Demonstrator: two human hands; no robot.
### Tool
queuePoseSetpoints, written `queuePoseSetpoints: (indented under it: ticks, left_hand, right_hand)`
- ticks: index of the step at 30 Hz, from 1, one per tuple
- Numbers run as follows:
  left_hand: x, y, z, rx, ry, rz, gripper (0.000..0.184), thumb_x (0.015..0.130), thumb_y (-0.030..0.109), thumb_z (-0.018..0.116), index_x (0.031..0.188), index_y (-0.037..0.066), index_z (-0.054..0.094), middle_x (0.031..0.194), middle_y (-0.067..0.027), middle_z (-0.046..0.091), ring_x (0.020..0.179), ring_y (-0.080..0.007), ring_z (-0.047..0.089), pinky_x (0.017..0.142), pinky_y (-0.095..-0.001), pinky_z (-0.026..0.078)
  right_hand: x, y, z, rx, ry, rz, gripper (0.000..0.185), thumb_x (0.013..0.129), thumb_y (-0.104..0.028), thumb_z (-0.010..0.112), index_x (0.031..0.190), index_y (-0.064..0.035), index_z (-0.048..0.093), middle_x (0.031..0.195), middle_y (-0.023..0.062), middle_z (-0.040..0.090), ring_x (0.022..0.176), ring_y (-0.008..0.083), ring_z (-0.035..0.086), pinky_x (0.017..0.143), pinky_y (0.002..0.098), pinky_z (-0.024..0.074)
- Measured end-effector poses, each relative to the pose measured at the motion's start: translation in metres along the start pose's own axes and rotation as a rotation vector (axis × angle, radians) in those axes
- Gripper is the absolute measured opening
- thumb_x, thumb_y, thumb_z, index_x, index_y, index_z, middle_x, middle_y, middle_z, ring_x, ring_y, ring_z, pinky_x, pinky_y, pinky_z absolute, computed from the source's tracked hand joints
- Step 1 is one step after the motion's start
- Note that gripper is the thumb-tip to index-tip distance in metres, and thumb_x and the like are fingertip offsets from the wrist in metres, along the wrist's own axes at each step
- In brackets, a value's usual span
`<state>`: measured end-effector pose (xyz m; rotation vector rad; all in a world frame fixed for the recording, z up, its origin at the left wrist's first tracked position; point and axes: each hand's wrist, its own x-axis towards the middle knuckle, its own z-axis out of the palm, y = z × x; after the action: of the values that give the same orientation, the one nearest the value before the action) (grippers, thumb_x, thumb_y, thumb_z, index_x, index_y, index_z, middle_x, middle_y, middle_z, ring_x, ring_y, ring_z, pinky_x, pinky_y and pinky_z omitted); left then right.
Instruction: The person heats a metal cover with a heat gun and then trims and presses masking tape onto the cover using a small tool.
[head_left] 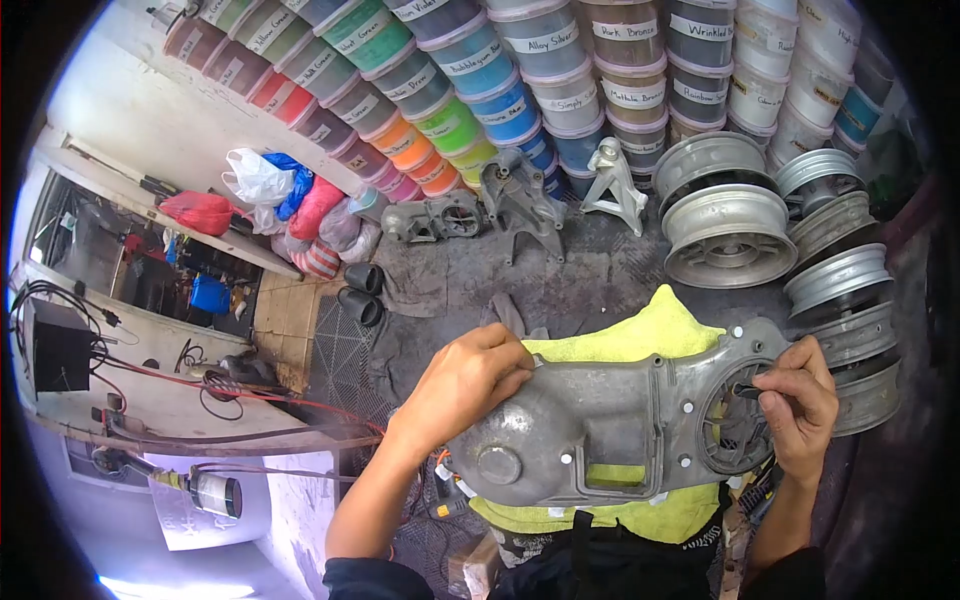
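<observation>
A grey cast-metal engine cover (610,400) lies across a yellow-green cloth (640,335) in front of me. It has a domed left end, a rectangular opening, a round ribbed opening at the right, and several white plugs (688,407) in its holes. My left hand (475,375) is closed with its fingers curled over the cover's upper left edge. Above the round opening, my right hand (803,408) pinches a small black piece (746,391) between thumb and finger; its exact kind is too small to tell.
Stacked wheel rims (730,235) stand at the right. Along the back are metal brackets (522,205), another engine casing (435,218) and rows of labelled tubs (545,50). Black slippers (362,293) and plastic bags (315,215) are at the left, with red hoses (290,400) nearer.
</observation>
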<state>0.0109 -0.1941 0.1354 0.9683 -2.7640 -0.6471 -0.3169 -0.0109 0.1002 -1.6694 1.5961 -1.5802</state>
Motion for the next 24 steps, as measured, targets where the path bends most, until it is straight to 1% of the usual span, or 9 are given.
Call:
queuePoseSetpoints:
  ticks: [5,11,14,17,20,23,24]
  left_hand:
    - [-0.009,0.002,-0.004,-0.031,-0.009,0.002,0.017,0.086,0.011,0.076,0.101,0.005,0.075,0.098,-0.0106,0.067,0.087,-0.0302,0.069,0.079,-0.04,0.057]
    - [-0.015,-0.003,-0.004,-0.073,0.01,0.029,0.019,0.086,0.013,0.077,0.103,0.005,0.076,0.099,-0.0104,0.067,0.087,-0.0293,0.069,0.078,-0.0392,0.057]
    - [-0.018,-0.007,0.001,-0.158,0.016,-0.013,0.019,0.087,0.014,0.077,0.104,0.005,0.076,0.099,-0.0093,0.066,0.088,-0.027,0.069,0.079,-0.038,0.056]
    - [-0.018,-0.01,0.003,-0.257,0.03,-0.028,0.02,0.087,0.014,0.078,0.105,0.004,0.076,0.099,-0.0078,0.067,0.093,-0.0233,0.067,0.084,-0.036,0.054]
    - [-0.017,-0.011,0.003,-0.481,0.007,-0.044,0.02,0.086,0.014,0.079,0.102,0.004,0.076,0.1,-0.0075,0.067,0.098,-0.0209,0.065,0.087,-0.0338,0.051]
    - [-0.017,-0.005,-0.011,-0.55,0.089,-0.023,0.016,0.086,0.013,0.079,0.096,0.002,0.075,0.101,-0.0088,0.068,0.1,-0.0203,0.064,0.088,-0.0328,0.049]
    - [-0.02,-0.01,-0.013,-0.621,0.164,0.006,0.013,0.088,0.012,0.078,0.092,0.001,0.072,0.1,-0.01,0.069,0.098,-0.0189,0.064,0.087,-0.0324,0.049]
  right_hand:
    - [-0.002,-0.002,0.006,0.001,-0.015,0.008,0.015,0.083,-0.008,0.076,0.096,-0.0012,0.076,0.085,0.0058,0.054,0.075,0.0142,0.052,0.064,0.0271,0.0392]
    - [-0.004,-0.005,0.009,0.009,-0.003,0.006,0.016,0.082,-0.008,0.076,0.096,-0.0012,0.076,0.085,0.0059,0.054,0.075,0.0144,0.052,0.065,0.0268,0.0393]
    - [-0.007,-0.006,0.009,0.011,0.002,0.025,0.016,0.082,-0.008,0.076,0.096,-0.0009,0.076,0.086,0.0059,0.053,0.075,0.0141,0.051,0.064,0.0266,0.0389]
    - [-0.009,-0.007,0.01,0.037,0.02,0.047,0.015,0.083,-0.009,0.076,0.096,-0.0007,0.076,0.087,0.0059,0.053,0.075,0.0136,0.051,0.064,0.0262,0.0383]
    - [-0.009,-0.005,0.011,0.031,0.016,0.036,0.016,0.085,-0.011,0.076,0.096,-0.0005,0.076,0.087,0.006,0.053,0.075,0.0132,0.05,0.064,0.026,0.0376]
    - [-0.007,-0.005,0.013,0.019,0.006,0.019,0.016,0.086,-0.013,0.075,0.096,-0.0004,0.076,0.087,0.0061,0.053,0.076,0.0129,0.05,0.064,0.0258,0.0372]
    - [-0.006,-0.005,0.013,0.026,0.012,0.02,0.016,0.086,-0.012,0.075,0.096,-0.0003,0.075,0.087,0.006,0.053,0.076,0.0129,0.05,0.064,0.0257,0.037]
